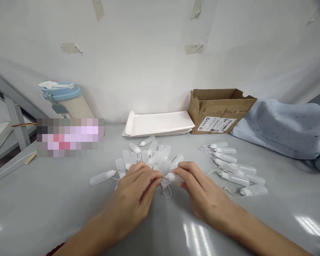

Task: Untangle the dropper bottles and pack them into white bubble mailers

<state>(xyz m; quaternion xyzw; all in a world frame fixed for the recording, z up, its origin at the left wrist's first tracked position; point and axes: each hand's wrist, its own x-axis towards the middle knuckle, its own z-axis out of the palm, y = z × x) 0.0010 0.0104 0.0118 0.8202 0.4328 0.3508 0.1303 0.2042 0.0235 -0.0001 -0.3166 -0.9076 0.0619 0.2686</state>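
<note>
A grey tabletop (42, 213) is seen, bare along its near edge. At far left a blue-lidded tumbler (65, 101) leans. One dropper bottle (102, 176) lies apart. The left hand (134, 193) and right hand (200, 192) meet, fingers closed on a small bottle (173, 177) before a loose pile of bottles (152, 154). Rightward lie about eight capped bottles (236, 167), white sleeves (158, 123) and a labelled carton (218, 110), its print unreadable.

At the far edge of the grey table (42, 213) we see an open cardboard box (218, 110) with a shipping label, just right of a flat stack of white padded envelopes (160, 123). Far left stands a cream tumbler with a blue lid (65, 99). A pale blue speckled cloth (285, 128) lies heaped at right.
</note>
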